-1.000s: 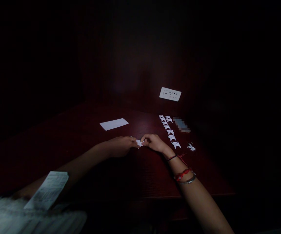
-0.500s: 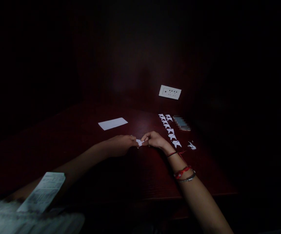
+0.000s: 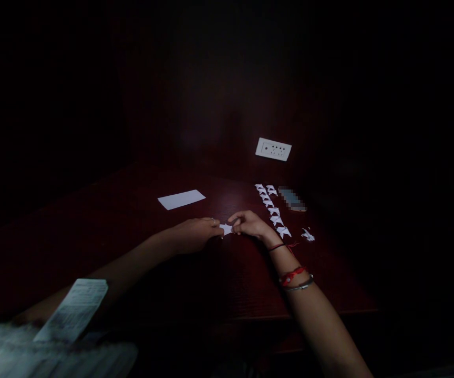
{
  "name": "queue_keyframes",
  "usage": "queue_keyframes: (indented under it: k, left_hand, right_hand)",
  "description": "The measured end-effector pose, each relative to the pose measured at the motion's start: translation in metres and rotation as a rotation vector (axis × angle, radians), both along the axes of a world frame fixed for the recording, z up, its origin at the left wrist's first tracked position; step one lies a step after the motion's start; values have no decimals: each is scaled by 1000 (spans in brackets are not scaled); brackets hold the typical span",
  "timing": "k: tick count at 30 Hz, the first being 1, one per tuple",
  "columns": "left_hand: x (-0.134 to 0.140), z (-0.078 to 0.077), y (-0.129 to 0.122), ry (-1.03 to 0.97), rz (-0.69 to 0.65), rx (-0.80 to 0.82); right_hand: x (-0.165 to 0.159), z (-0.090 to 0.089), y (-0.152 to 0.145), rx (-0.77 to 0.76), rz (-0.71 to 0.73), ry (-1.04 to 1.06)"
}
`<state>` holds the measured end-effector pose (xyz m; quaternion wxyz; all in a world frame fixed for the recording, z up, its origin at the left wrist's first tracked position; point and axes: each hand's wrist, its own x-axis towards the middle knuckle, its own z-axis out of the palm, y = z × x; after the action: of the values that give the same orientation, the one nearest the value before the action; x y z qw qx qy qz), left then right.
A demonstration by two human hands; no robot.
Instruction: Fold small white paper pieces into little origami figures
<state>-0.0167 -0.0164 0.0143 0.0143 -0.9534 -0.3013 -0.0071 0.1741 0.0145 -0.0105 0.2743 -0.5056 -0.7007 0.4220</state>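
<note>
A small folded piece of white paper (image 3: 225, 229) is between my two hands, low over the dark red table. My left hand (image 3: 198, 234) pinches its left end, with a ring showing on one finger. At its right end my right hand (image 3: 249, 224) has thumb and fingers curled round the edge, the index finger arched a little above. To the right of my right hand lies a column of folded white paper pieces (image 3: 274, 211) with pointed ends. The underside of the held piece is hidden.
A blank white paper strip (image 3: 182, 199) lies beyond my left hand. A phone (image 3: 292, 199) and a little heap of paper scraps (image 3: 308, 234) lie at the right. A socket plate (image 3: 273, 149) is on the wall. A printed tag (image 3: 73, 310) hangs near my left sleeve.
My right index finger has lifted slightly off the paper, so more of its pointed shape shows. My left hand stays in place, and the view has shifted a little.
</note>
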Motion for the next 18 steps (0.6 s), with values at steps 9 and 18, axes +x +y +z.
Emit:
queue_keyframes:
  k: [9, 18]
  left_hand:
    - [-2, -3, 6, -12, -11, 9]
    - [-2, -3, 9, -44, -61, -19]
  right_hand:
    - [-1, -1, 3, 71, 45, -94]
    - [-2, -2, 4, 60, 65, -91]
